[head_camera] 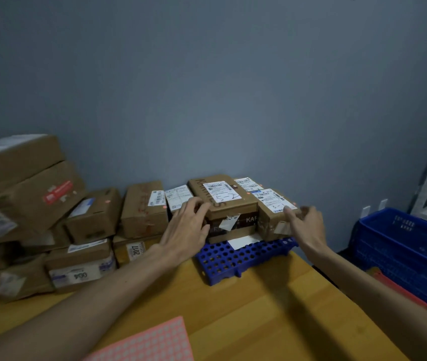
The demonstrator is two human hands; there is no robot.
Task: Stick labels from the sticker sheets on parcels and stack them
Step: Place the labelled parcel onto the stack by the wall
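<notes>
Loose pile of parcels (24, 204) sits off to the left of my left grip (185, 225). That grip is curled onto the left end of the top parcel (223, 196), which is stacked on the blue tray (228, 259). Just right of it, my right grip (305, 225) has its thumb on top of the smaller parcel (275, 204) with fingers round its side, a bit blurry though. The sticker sheet (150, 342) lies back toward me from both grips, on the table (259, 308).

My worry: the smaller parcel looks close to the tray's right end. A hard nudge could skew the stack, or tip that parcel toward the blue crate (402, 243).
</notes>
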